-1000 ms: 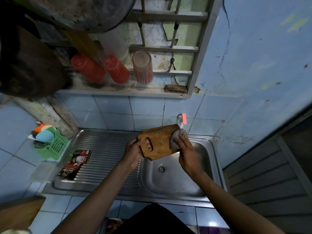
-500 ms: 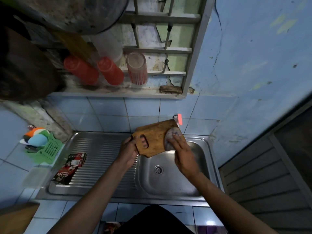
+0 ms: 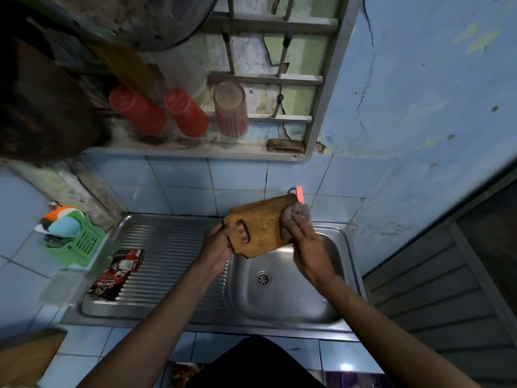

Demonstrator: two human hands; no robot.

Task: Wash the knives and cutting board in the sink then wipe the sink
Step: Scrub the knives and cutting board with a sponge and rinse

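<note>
A wooden cutting board (image 3: 261, 222) is held tilted above the steel sink basin (image 3: 282, 301). My left hand (image 3: 218, 247) grips its handle end, with fingers showing through the handle slot. My right hand (image 3: 303, 242) presses a grey scouring pad (image 3: 297, 214) against the board's far right end. No knives are visible.
The ribbed drainboard (image 3: 167, 247) lies left of the basin, with a dark sachet pack (image 3: 117, 273) on its left edge. A green basket (image 3: 81, 245) with sponges stands on the tiled counter. A tap with a red handle (image 3: 298, 193) sits behind the board. Red cups (image 3: 184, 113) stand on the ledge above.
The right hand has rubbed the pad over the board's right end with small movements. The board stays in the left hand's grip over the basin.
</note>
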